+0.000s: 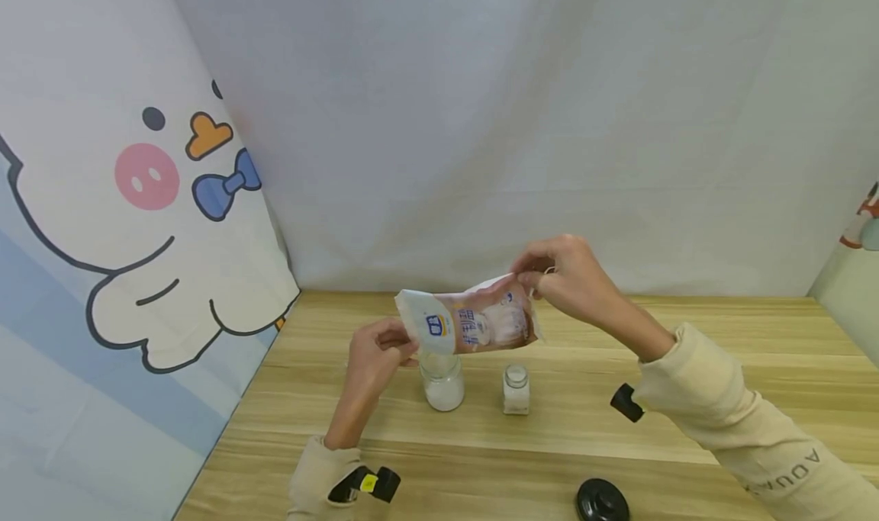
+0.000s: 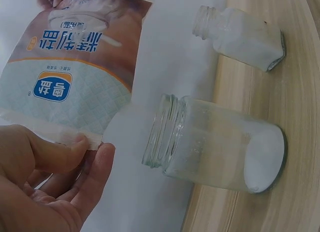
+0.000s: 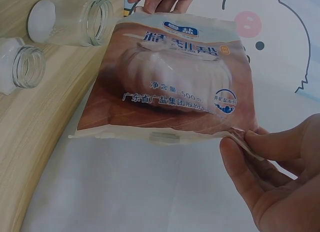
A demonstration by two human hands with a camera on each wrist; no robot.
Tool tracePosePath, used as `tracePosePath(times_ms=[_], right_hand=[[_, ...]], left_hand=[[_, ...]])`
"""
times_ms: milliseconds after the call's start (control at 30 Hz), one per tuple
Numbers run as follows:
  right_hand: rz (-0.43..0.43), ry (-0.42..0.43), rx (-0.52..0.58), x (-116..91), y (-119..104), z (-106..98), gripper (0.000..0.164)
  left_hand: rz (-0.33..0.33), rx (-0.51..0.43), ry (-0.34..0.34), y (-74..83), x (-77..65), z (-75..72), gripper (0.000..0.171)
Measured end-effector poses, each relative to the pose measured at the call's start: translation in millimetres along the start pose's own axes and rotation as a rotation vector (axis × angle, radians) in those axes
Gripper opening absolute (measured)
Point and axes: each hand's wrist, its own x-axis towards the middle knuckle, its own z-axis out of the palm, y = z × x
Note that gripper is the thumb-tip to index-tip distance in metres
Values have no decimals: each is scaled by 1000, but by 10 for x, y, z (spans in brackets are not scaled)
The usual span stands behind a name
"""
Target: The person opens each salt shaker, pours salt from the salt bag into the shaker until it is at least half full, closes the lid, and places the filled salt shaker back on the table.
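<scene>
A printed bag of salt point(image 1: 484, 323) is stretched between both hands, tilted above the table. Its pale end is pinched by the left hand point(image 1: 374, 357) between thumb and fingers, right by the mouth of a wide glass jar point(image 1: 442, 390). My right hand point(image 1: 573, 281) pinches a corner at the brown end, held higher. White grains cover the bottom of the jar, seen clearly in the left wrist view. Beside it, to the right, stands a small square glass bottle point(image 1: 516, 395) with white contents and no cap on its threaded neck.
A round black lid point(image 1: 603, 500) lies near the front edge of the wooden table point(image 1: 549, 452). Behind the table hangs a pale curtain point(image 1: 446, 124); a cartoon-printed cloth point(image 1: 62, 223) hangs on the left. Black camera mounts sit at both wrists.
</scene>
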Motion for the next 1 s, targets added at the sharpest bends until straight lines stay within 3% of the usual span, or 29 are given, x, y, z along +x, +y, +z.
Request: tracePosePath(times_ms=[1000], right_hand=[[3, -13, 1, -14, -21, -15, 19]], left_hand=[[8, -8, 1, 2, -2, -2, 14]])
